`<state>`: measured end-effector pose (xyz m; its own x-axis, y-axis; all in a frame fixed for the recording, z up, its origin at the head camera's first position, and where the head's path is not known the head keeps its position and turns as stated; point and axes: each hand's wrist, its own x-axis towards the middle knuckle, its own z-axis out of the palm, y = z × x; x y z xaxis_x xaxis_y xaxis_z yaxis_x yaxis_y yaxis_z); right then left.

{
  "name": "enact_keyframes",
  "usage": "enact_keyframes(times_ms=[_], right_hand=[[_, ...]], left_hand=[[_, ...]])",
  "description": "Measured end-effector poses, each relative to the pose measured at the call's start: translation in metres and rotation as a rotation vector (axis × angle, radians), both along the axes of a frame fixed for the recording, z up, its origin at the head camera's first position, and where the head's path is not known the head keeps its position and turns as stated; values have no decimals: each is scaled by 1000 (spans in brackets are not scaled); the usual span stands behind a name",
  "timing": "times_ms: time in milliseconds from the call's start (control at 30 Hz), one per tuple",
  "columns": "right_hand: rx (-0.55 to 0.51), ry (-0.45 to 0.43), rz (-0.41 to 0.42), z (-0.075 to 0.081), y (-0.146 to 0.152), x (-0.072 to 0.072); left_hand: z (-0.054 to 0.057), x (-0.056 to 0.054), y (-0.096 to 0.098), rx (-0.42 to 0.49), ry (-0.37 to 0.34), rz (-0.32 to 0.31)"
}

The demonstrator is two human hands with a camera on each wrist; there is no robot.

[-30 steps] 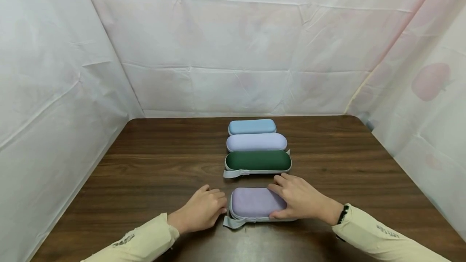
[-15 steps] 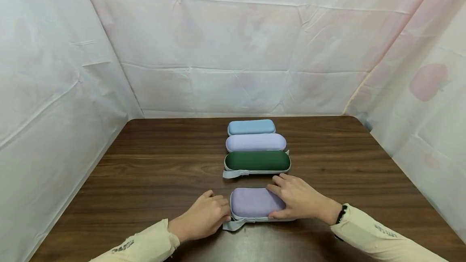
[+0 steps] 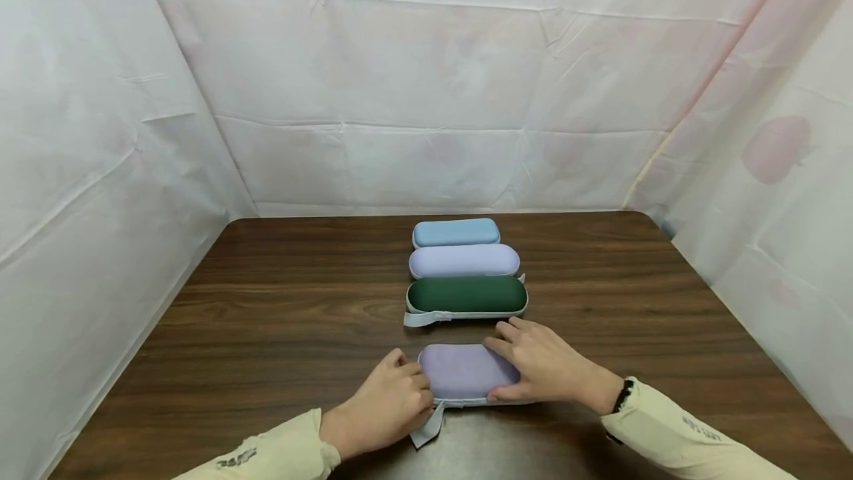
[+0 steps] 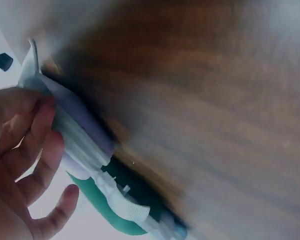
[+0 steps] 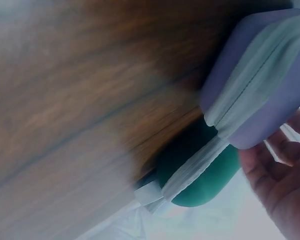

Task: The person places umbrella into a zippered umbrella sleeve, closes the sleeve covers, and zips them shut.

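Observation:
A purple zip-up glasses case [image 3: 463, 370] lies near the front of the table, its grey zipper band [image 5: 257, 75] running round its side. My right hand [image 3: 543, 361] holds its right end, thumb on the near side and fingers over the far side. At the left end is my left hand [image 3: 389, 402], its fingers curled. In the left wrist view the thumb and forefinger pinch at the zipper band; a zipper pull there is hidden. A grey fabric tab [image 3: 429, 428] sticks out beside the left hand. The case looks closed.
Behind it, a green case [image 3: 466, 293] with a grey loop, a lavender case [image 3: 464, 261] and a light blue case [image 3: 456, 231] lie in a row on the brown wooden table [image 3: 300, 302]. White sheeting [image 3: 426, 80] surrounds the table's back and sides.
My left hand has moved right, onto the purple case's left end, and its fingers have curled in. The grey tab now points more toward me. My right hand keeps its hold.

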<state>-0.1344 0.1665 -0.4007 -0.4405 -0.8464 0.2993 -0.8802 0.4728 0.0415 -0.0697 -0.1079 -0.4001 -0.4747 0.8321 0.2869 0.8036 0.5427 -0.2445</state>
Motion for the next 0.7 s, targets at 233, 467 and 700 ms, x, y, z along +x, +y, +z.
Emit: enact_keyframes(times_ms=[233, 467, 700], right_hand=[[89, -189, -150, 13, 22, 11], [-43, -442, -177, 11, 45, 15], [-218, -458, -88, -1, 46, 9]], left_hand=[[4, -17, -9, 60, -220, 201], [0, -27, -13, 257, -604, 206], [1, -33, -11, 301, -706, 196]])
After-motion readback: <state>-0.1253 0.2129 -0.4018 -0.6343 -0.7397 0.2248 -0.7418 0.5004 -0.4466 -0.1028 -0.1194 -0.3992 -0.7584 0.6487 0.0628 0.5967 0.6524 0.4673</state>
